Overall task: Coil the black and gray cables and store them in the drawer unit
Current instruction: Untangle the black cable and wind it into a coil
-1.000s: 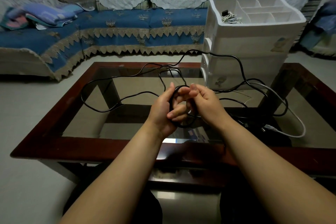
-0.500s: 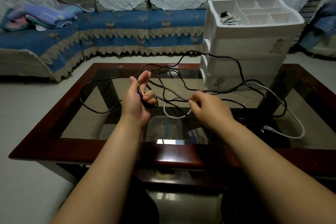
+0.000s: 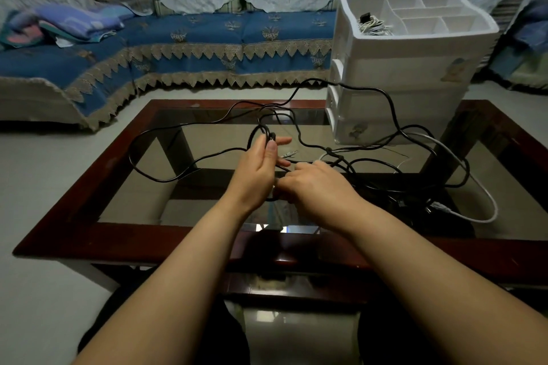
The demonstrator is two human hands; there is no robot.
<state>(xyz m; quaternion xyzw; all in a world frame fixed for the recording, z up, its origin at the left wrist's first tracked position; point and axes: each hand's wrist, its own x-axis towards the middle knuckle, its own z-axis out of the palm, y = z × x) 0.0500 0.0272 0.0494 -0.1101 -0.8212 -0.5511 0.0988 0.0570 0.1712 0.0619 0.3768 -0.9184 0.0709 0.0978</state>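
Note:
A long black cable (image 3: 166,176) sprawls in loose loops over the glass table. My left hand (image 3: 258,169) holds a small coil of it, fingers partly spread. Close beside it, my right hand (image 3: 317,187) pinches the same black cable just below the coil. A gray cable (image 3: 480,187) curves along the table's right side, its plug lying among a dark tangle. The white drawer unit (image 3: 409,74) stands at the table's far right; its drawers are closed and a coiled light cable (image 3: 373,27) rests in the open top tray.
The table has a dark red wooden frame (image 3: 89,184) around the glass. A blue sofa (image 3: 184,41) with folded cloths runs behind it. My knees sit under the near edge.
My hands parted, the left one swinging out to the left with the coil, then came back together. The black loop has shifted on the glass.

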